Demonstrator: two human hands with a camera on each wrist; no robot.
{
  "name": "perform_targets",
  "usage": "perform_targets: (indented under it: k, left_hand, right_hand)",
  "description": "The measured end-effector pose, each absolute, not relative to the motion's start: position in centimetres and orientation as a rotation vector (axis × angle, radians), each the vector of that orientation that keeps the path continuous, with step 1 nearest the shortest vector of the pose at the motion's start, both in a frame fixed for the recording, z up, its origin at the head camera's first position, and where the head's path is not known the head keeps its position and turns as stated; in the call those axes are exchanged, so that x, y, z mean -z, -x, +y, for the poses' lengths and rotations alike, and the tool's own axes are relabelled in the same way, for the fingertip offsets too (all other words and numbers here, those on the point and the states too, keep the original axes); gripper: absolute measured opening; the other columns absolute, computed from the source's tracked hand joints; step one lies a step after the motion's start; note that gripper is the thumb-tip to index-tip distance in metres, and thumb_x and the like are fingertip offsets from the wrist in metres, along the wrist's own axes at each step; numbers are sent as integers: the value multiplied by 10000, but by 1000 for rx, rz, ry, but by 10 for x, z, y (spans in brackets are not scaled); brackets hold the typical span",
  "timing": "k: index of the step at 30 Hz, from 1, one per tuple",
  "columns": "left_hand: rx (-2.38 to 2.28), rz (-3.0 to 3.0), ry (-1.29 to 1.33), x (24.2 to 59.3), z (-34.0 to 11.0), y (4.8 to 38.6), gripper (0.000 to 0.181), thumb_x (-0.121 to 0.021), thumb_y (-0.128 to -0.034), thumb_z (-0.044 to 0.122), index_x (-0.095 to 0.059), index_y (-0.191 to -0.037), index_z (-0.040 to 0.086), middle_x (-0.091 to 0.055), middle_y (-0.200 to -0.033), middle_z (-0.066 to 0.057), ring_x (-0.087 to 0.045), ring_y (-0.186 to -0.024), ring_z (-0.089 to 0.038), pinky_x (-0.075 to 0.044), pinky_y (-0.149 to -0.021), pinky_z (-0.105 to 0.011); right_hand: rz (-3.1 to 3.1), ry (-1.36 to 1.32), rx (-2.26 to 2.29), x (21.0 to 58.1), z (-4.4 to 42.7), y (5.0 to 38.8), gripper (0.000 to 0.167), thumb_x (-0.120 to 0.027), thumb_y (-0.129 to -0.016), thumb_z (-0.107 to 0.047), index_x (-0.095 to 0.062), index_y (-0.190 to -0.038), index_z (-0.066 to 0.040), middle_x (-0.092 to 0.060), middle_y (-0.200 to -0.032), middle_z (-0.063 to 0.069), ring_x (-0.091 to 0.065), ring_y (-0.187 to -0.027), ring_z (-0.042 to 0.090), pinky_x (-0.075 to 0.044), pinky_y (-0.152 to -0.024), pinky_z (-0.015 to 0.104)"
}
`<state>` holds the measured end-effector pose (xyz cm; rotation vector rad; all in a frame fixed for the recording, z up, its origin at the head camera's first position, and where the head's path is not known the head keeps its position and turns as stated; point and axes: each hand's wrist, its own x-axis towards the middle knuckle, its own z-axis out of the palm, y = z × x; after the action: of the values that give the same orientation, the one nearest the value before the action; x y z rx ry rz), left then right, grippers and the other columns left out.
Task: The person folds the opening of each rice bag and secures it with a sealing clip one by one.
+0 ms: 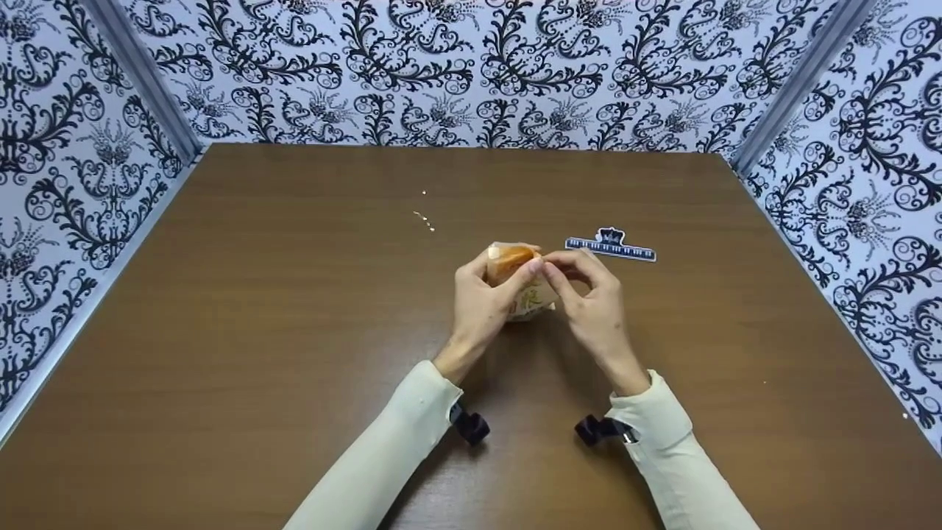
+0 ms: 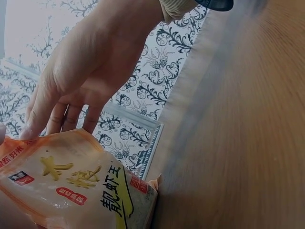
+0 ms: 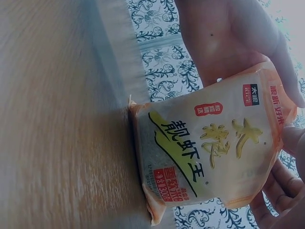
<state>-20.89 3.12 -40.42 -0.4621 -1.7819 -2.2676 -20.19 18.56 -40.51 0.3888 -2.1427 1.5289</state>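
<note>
A small plastic packet with orange edges and printed characters [image 1: 537,297] stands on the table between both hands. In the left wrist view the packet [image 2: 71,179] shows gold lettering and a green band; the right wrist view shows the same face of the packet [image 3: 200,148], its lower end on the wood. The left hand [image 1: 483,302] grips the packet's top left side, thumb at the upper edge. The right hand [image 1: 595,305] pinches the top edge close to the left thumb. Whether the top is unsealed I cannot tell.
A flat blue-and-white clip with a piano-key pattern [image 1: 611,246] lies behind the right hand. Small white grains [image 1: 425,220] are scattered on the brown table [image 1: 257,294] beyond the left hand. Patterned walls [image 1: 441,73] stand at the back and sides.
</note>
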Motion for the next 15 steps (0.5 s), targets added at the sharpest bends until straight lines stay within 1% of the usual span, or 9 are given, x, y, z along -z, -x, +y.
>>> perform_targets:
  k: [5,15]
  left_hand:
    - [2271,-1785,469,405,31,208,220,-783,-937,133,-760,-1139,47,-779,-1099,-123,-730,-938,-148,-608,-826,-304]
    - [2275,-1774,487,405,32,209,216,-779,-937,119,-755,-1137,40,-779,-1088,-118,-733,-952,-153,-607,-848,-306]
  right_hand:
    - [-2140,-383,-1533,408,186,201,104,-744,-969,-131,-782,-1049,-77,-700,-980,48,-645,-943,104,-555,-885,248]
    - [-2128,-393,-1526,407,185,202,102,-745,-969,-137,-782,-1043,-78,-692,-968,49,-640,-938,107,-545,-877,203]
